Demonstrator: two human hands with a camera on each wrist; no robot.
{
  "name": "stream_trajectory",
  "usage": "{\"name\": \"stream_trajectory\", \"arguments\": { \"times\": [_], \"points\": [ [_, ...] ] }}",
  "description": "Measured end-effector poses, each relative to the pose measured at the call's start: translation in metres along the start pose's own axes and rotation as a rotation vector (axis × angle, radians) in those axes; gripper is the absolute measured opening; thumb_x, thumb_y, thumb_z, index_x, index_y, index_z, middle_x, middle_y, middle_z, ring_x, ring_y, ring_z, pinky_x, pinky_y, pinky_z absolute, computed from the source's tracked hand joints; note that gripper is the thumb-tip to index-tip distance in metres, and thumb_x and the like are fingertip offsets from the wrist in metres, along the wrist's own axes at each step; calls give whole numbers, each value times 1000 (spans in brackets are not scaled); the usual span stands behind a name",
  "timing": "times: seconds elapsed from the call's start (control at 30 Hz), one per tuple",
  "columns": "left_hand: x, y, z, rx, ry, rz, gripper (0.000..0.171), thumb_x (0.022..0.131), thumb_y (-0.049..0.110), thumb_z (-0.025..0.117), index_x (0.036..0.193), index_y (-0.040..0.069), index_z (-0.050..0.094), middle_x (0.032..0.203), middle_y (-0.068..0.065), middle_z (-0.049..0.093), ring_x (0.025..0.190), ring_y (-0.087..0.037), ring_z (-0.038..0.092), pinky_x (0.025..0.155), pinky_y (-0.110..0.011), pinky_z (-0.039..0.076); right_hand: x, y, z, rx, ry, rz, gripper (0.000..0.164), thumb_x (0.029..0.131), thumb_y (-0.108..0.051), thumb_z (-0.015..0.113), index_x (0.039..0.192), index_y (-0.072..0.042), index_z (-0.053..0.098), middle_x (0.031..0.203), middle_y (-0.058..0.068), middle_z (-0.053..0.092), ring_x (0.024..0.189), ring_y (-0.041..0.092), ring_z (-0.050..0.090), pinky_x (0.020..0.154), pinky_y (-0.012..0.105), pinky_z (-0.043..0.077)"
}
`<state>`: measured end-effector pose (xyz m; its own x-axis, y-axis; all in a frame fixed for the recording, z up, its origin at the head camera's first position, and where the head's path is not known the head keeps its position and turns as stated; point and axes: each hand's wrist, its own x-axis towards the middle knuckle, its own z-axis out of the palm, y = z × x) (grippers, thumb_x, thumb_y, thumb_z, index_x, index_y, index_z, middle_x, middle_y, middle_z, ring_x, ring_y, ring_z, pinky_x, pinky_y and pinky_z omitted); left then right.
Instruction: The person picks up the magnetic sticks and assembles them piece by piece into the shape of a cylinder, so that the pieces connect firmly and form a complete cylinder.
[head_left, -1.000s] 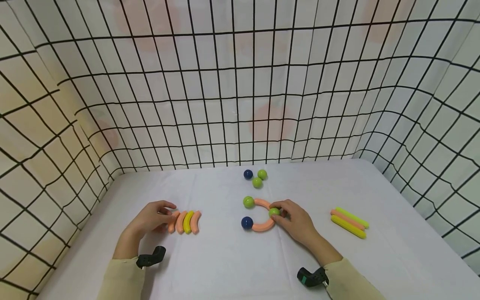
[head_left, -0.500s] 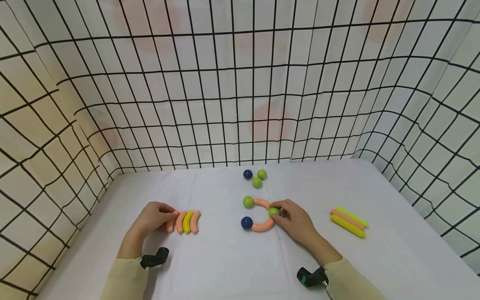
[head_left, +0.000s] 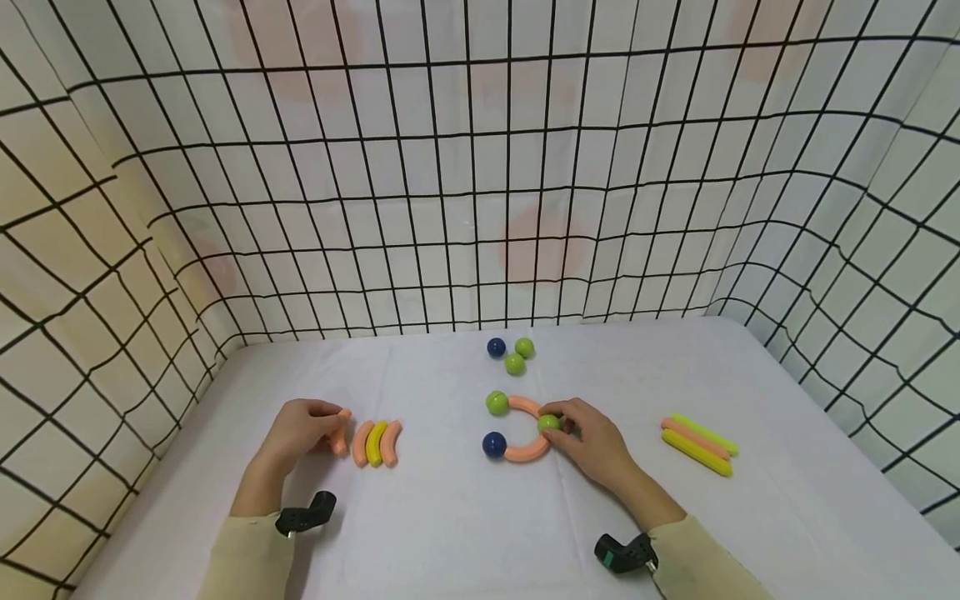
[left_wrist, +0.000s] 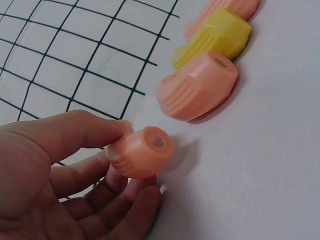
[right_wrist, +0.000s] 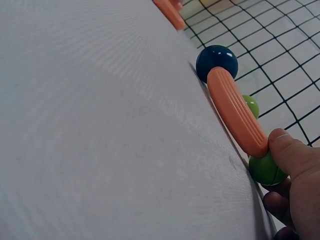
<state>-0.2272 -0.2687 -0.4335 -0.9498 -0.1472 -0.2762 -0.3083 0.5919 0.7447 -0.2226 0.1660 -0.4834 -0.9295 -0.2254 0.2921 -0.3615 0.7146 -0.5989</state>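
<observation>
At the left, my left hand (head_left: 302,429) pinches a curved peach magnetic rod (left_wrist: 145,150) between thumb and fingers. Just right of it lie a peach curved rod (head_left: 361,443), a yellow curved rod (head_left: 377,443) and another peach one (head_left: 390,443), side by side. My right hand (head_left: 592,442) grips a green ball (right_wrist: 267,170) that joins two curved peach rods into an arc open to the left. The upper rod (head_left: 523,405) ends at a green ball (head_left: 497,403); the lower rod (right_wrist: 235,110) ends at a dark blue ball (right_wrist: 216,62).
Behind the arc sit a dark blue ball (head_left: 496,347) and two green balls (head_left: 514,363). To the right lie straight rods in lime, peach and yellow (head_left: 696,452). A white wall with black grid lines (head_left: 480,208) bounds the white table (head_left: 450,533).
My left hand has taken hold of the leftmost peach curved rod and drawn it slightly left, away from the row. My right hand stays on the green ball.
</observation>
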Motion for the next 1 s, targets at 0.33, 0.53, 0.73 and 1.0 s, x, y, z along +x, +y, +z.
{"name": "stream_trajectory", "arguments": {
  "times": [0.33,0.53,0.73,1.0],
  "points": [
    [4,-3,-1,-92,39,-15,47,96,35,66,128,1,61,104,-10,64,85,-19,57,70,-23,51,0,0,0,4,2,12,28,90,-24,75,117,-23,69,98,-8,64,82,7,52,68,22,43],
    [3,3,-3,-243,-33,26,55,95,42,66,133,4,57,117,-10,70,88,-15,62,75,-22,55,1,1,1,2,1,9,28,91,-26,74,118,-24,68,98,-9,63,82,7,52,68,21,43],
    [2,11,1,-392,-115,39,63,90,49,70,133,8,48,128,-14,67,87,-13,70,77,-26,60,1,1,1,-1,4,11,27,90,-24,75,116,-24,69,98,-9,63,82,8,52,68,22,43],
    [-3,20,13,-509,-190,107,47,92,40,71,117,8,46,119,-12,68,90,-15,69,79,-27,60,1,-1,0,5,-8,25,28,91,-25,74,118,-24,69,99,-8,64,83,7,52,68,21,42]
  ]
}}
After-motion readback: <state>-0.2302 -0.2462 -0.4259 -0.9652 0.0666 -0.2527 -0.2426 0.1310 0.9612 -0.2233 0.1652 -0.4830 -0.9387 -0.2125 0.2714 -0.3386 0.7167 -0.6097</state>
